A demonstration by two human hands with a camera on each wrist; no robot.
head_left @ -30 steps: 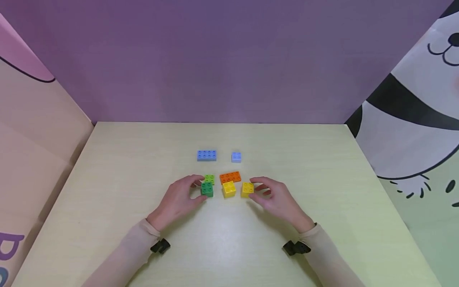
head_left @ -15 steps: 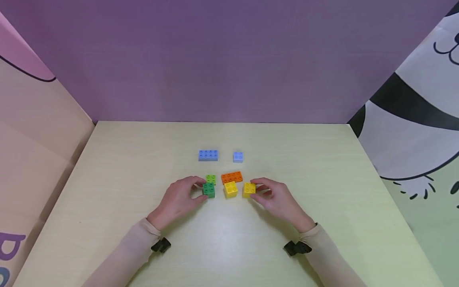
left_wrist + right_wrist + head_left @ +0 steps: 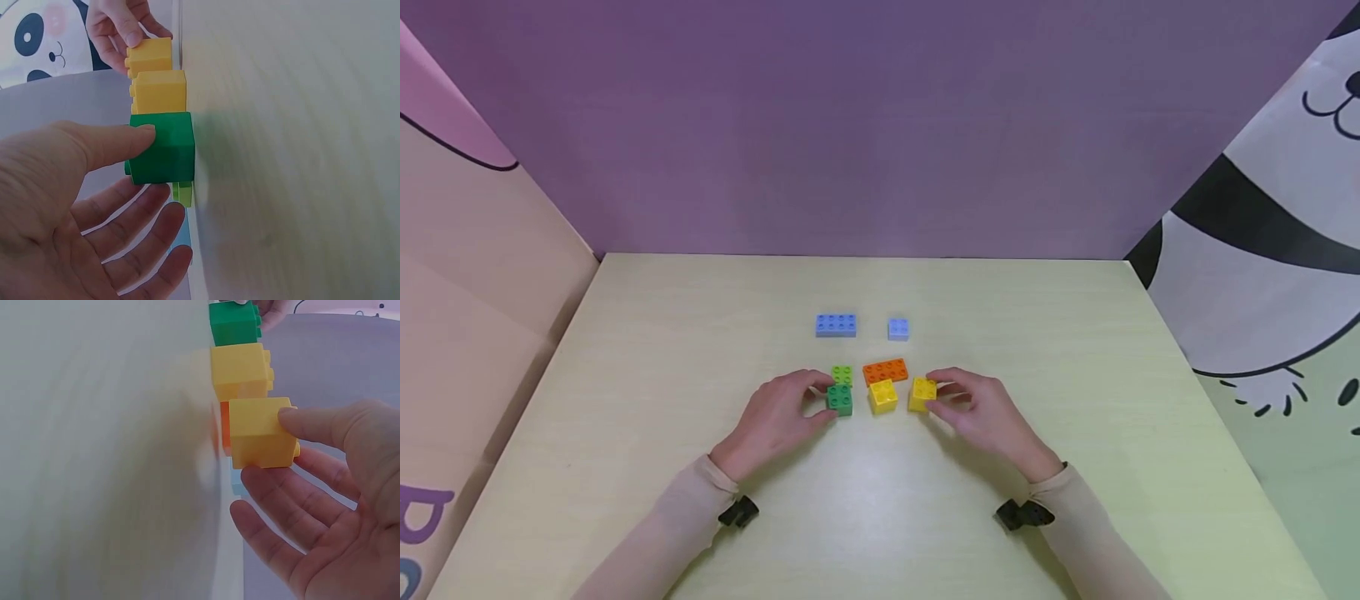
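Observation:
My left hand point(image 3: 780, 414) pinches a dark green building brick point(image 3: 839, 400) between thumb and fingers, and the thumb presses on its near face in the left wrist view. A yellow brick point(image 3: 922, 394) is gripped the same way by my right hand point(image 3: 982, 417), slightly tilted. Between the two held bricks stands another yellow brick point(image 3: 883, 397), studs up and turned a little. Just behind the green one a lime green brick point(image 3: 842, 376) shows, partly hidden by it. An orange brick point(image 3: 885, 372) lies angled behind the middle yellow one.
Farther back on the pale wooden table point(image 3: 880, 517) lie a long blue brick point(image 3: 836, 325) and a small blue brick point(image 3: 898, 329). A purple panel point(image 3: 865, 125) rises along the table's far edge, with printed panels at both sides.
The green brick has shifted slightly right with my left hand. My right hand has raised and tilted its yellow brick a little. The other bricks lie as before.

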